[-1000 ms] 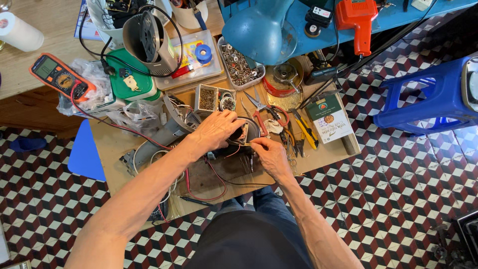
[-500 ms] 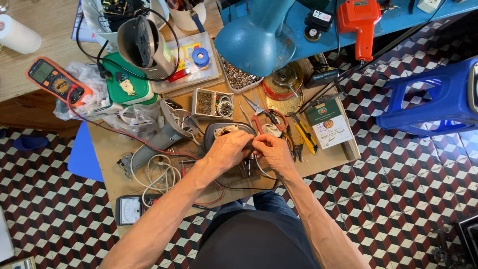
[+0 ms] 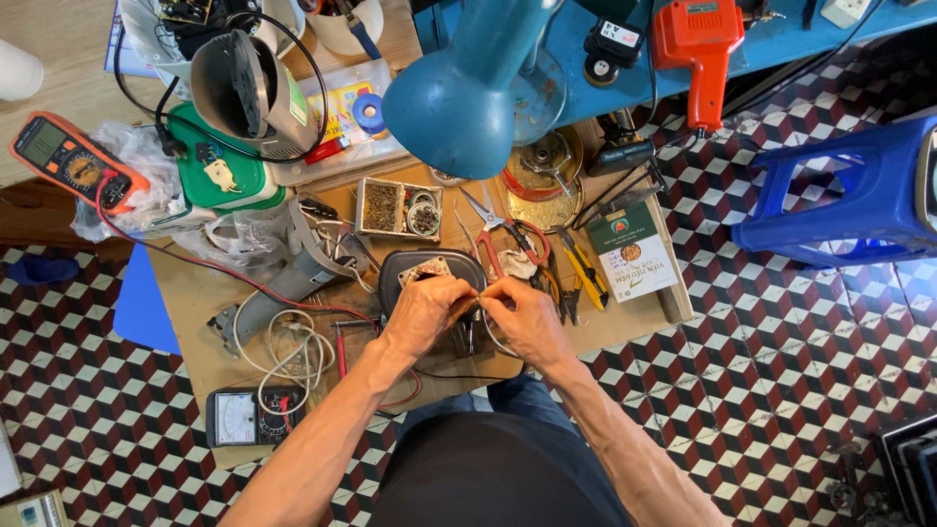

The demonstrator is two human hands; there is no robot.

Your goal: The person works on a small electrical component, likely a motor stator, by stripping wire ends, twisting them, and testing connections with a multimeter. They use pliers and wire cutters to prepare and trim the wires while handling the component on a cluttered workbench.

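Both my hands meet over a dark oval appliance base (image 3: 405,274) lying open on the brown worktop (image 3: 195,332). My left hand (image 3: 422,314) covers its near side, with the fingers pinched together at the fingertips. My right hand (image 3: 528,320) faces it, fingertips touching the left's, and both pinch a thin wire (image 3: 491,337) that loops down beneath them. Red and black leads (image 3: 337,346) run from under my left wrist. What sits inside the base under my hands is hidden.
Around the base lie red-handled scissors (image 3: 508,239), yellow pliers (image 3: 586,273), a small parts tray (image 3: 398,208), a green box (image 3: 630,251), a coil of white cable (image 3: 293,351), an analog meter (image 3: 244,417) and an orange multimeter (image 3: 68,161). A blue lamp shade (image 3: 454,102) hangs over the back. A blue stool (image 3: 849,195) stands on the right.
My hands have drawn close until the fingertips meet over the near part of the base. The view has shifted, bringing the analog meter in at lower left.
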